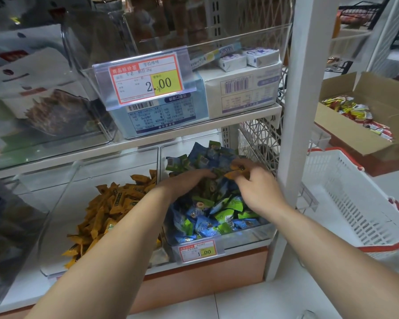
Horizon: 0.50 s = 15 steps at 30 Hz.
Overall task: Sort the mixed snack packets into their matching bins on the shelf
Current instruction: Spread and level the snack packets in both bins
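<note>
The left hand point(189, 180) is digging among the blue and green packets point(217, 217) in the clear bin point(247, 237); I cannot tell whether its grip is holding anything. The right hand point(256, 187) is pinching stray orange packets point(236, 172). They are best lifted clear before crossing left to the orange-packet bin point(62, 203).

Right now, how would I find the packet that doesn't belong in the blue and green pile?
Find the white shelf post, then the clear bin left of it on the bottom shelf. On its blue and green packets, the right hand pinches an orange packet, the only orange one there.
</note>
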Available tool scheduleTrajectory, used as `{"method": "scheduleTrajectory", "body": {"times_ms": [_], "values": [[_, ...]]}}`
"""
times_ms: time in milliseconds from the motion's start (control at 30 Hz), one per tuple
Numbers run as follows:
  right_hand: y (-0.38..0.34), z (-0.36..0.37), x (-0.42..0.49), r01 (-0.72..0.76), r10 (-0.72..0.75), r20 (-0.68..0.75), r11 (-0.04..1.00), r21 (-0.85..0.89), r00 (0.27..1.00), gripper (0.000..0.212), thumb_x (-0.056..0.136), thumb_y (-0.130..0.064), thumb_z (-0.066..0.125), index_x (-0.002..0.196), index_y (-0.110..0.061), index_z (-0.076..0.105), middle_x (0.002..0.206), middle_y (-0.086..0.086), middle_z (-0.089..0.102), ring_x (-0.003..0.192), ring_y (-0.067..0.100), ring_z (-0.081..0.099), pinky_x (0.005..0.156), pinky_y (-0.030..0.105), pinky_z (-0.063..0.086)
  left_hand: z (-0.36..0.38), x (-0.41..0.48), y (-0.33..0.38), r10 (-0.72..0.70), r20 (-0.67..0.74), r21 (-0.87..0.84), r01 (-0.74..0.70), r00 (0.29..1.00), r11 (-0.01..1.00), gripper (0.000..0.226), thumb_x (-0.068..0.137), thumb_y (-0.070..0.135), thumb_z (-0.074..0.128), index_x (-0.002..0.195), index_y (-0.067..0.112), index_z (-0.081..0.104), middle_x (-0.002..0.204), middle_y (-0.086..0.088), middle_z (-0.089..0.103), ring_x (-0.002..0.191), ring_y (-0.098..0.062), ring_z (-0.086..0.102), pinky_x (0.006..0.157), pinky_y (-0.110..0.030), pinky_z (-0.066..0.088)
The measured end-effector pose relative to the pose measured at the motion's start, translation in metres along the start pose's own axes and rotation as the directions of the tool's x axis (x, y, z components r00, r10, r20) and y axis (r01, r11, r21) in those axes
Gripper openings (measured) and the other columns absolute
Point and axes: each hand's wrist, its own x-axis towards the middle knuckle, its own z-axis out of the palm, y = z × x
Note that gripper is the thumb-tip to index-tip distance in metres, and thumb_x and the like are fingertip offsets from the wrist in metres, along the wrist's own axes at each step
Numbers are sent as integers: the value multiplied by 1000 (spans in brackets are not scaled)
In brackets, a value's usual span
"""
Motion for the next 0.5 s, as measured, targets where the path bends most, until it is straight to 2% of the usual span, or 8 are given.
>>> {"method": "scheduleTrajectory", "body": {"times_ms": [100, 167, 233, 267, 333, 400, 467, 500], "values": [[1, 2, 1, -7, 7, 5, 1000, 5, 1000, 32, 96, -35, 54, 127, -40, 57, 106, -3, 65, 85, 17, 55, 72, 29, 42, 10, -3, 7, 52, -2, 41, -52, 999, 998, 32, 86, 64, 52, 97, 43, 73, 106, 19, 69, 101, -4, 62, 92, -26, 42], [2, 3, 1, -14, 14, 10, 1000, -3, 1000, 31, 95, -37, 54, 126, -41, 58, 104, -4, 65, 90, 20, 60, 71, 29, 42, 15, -5, 11, 131, -26, 59, -129, 991, 990, 17, 96, 51, 53, 95, 44, 68, 95, 29, 66, 88, 10, 60, 76, -11, 43], [2, 5, 2, -11, 11, -5, 1000, -12, 1000, 31, 95, -37, 55, 126, -39, 59, 108, -2, 67, 97, 24, 62, 73, 29, 41, 19, -6, 13, 171, -36, 44, -169, 985, 985, 6, 96, 42, 58, 94, 42, 64, 83, 32, 65, 78, 15, 58, 64, -8, 42], [1, 5, 2, -10, 10, -16, 1000, -12, 1000, 31, 94, -36, 56, 125, -37, 60, 111, -1, 68, 100, 26, 62, 74, 29, 41, 19, -7, 14, 178, -30, 30, -177, 984, 984, 5, 95, 40, 60, 100, 41, 61, 87, 31, 63, 81, 14, 56, 65, -10, 41], [0, 5, 2, -6, 6, -32, 1000, -8, 999, 31, 94, -34, 57, 125, -35, 61, 115, 1, 69, 102, 27, 63, 75, 29, 41, 18, -9, 14, 209, -2, -23, -209, 978, 978, 18, 95, 34, 62, 108, 47, 60, 93, 35, 61, 86, 17, 55, 69, -8, 42], [0, 4, 2, 5, -6, -36, 1000, -14, 999, 32, 94, -32, 58, 125, -34, 61, 115, 2, 69, 103, 27, 63, 75, 28, 40, 16, -13, 15, 233, 24, -34, -232, 972, 972, 30, 95, 29, 61, 100, 59, 63, 97, 39, 63, 93, 20, 55, 78, -5, 41], [-1, 3, 1, 22, -23, -32, 999, -29, 999, 34, 94, -29, 58, 127, -33, 61, 114, 3, 70, 104, 28, 63, 76, 27, 40, 13, -13, 13, 212, 7, -29, -211, 977, 977, 25, 94, 33, 63, 105, 54, 65, 112, 29, 62, 106, 9, 54, 88, -16, 40], [-1, 2, 1, 29, -30, -27, 999, -35, 999, 34, 94, -28, 59, 128, -32, 61, 115, 3, 70, 105, 28, 63, 77, 27, 41, 12, -14, 12, 206, 0, -40, -206, 979, 978, 21, 93, 33, 64, 104, 51, 67, 112, 27, 62, 104, 8, 54, 86, -17, 39]]}}
